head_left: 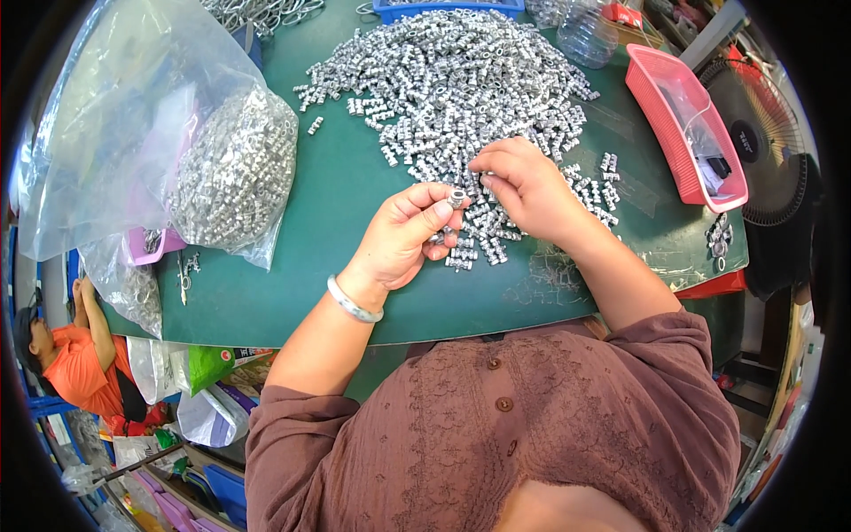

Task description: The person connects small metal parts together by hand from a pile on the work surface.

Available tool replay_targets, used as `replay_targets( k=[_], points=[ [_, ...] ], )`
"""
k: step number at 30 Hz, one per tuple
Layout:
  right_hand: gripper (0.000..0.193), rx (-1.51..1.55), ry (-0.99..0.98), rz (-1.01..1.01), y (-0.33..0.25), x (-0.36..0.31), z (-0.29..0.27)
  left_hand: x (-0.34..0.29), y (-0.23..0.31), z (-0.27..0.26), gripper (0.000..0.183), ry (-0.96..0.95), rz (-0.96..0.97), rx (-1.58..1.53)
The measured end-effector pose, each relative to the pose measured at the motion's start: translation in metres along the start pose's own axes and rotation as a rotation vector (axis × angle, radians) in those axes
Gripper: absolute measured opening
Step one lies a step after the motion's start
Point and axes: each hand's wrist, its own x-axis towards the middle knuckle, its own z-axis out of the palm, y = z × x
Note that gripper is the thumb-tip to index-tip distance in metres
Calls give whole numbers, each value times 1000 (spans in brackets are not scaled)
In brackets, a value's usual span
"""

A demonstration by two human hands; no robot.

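Green and scuffed, the counter (332,226) fills the middle of the frame, with a pink basket (660,133) at upper right and a clear bag (235,168) packed with small metal parts at upper left. A broad heap of silver fittings (470,75) spreads from the top centre down to the two hands.

Near the frame's centre, the left hand (399,232) pinches one silver fitting (457,199) between thumb and fingers. Its ring-shaped end faces up toward the camera, so its short long axis seems to run roughly along the line of sight, though it is too small to be sure.

The right hand (529,188) is nearer the heap, its fingers bent together over the lower edge, just up and right of the held fitting; whether they grip anything I cannot tell. Loose fittings below lie at mixed angles.
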Motion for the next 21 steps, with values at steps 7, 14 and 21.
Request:
replay_targets(
  k=[7, 14, 21],
  points=[
    [18, -247, -167, -48, -3, 1, 4, 2, 5, -8, 13, -58, 44, -256],
    [19, -330, -209, -72, -8, 2, 7, 8, 5, -16, 10, -27, 31, -551],
    [12, -399, -214, -40, -3, 2, 7, 6, 5, -21, 15, -30, 46, -491]
  ],
)
